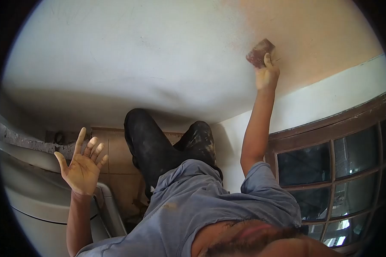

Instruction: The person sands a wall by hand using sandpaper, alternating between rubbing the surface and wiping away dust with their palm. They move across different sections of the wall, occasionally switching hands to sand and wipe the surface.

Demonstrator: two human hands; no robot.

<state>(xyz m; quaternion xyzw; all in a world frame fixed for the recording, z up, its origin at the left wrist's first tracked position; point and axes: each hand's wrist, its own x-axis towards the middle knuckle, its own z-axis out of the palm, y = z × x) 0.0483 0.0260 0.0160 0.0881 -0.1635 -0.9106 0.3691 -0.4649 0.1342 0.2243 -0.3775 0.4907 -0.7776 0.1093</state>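
Note:
My right hand (267, 76) reaches up and grips a folded, reddish-brown piece of sandpaper (260, 53) by its lower edge, thumb on the near side. The sandpaper is at the wall (158, 47), where white meets a peach-coloured area; whether its whole face touches the wall is hidden. My left hand (81, 169) is raised at the left, palm up with the fingers spread, and has nothing in it. Pale dust coats its fingertips.
A grey rounded appliance or furniture piece (38, 192) stands below my left hand. My bent legs (152, 141) in dusty dark trousers are close to the wall, above a tiled floor (118, 156). At the right is a brown wooden window frame (321, 143) with glass panes.

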